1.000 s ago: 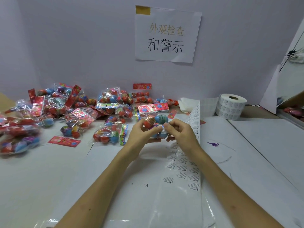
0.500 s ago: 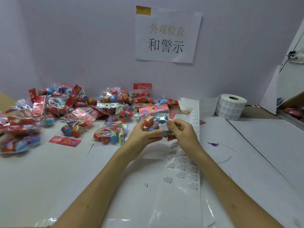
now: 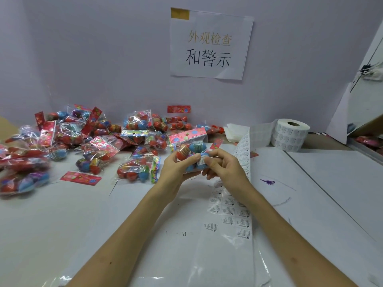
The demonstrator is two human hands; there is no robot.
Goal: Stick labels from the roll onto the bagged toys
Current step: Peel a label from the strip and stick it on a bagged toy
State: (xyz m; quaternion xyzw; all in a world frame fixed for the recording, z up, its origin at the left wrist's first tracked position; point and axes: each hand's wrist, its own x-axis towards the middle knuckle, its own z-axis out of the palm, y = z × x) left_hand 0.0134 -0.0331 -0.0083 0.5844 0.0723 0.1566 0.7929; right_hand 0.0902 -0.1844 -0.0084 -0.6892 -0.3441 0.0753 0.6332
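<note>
My left hand (image 3: 177, 171) grips a clear bag of red and blue toy eggs (image 3: 191, 149) with a pink header card, held above the table's middle. My right hand (image 3: 222, 166) holds the bag's right side, its thumb pressing a small white label (image 3: 201, 160) on the plastic. A white label roll (image 3: 290, 134) stands at the back right. Its strip of printed labels (image 3: 244, 146) runs from the roll down toward me, passing behind my right hand. A pile of bagged toys (image 3: 93, 141) covers the table's left and back.
A loose pink header card (image 3: 80, 178) lies on the white table (image 3: 51, 220) left of centre. A small purple toy dinosaur (image 3: 268, 181) lies to the right. A paper sign (image 3: 210, 44) is taped on the back wall. White boards (image 3: 342, 183) cover the right side.
The bag has turned so its pink header card now shows at the top. My right thumb has moved onto the label on the bag.
</note>
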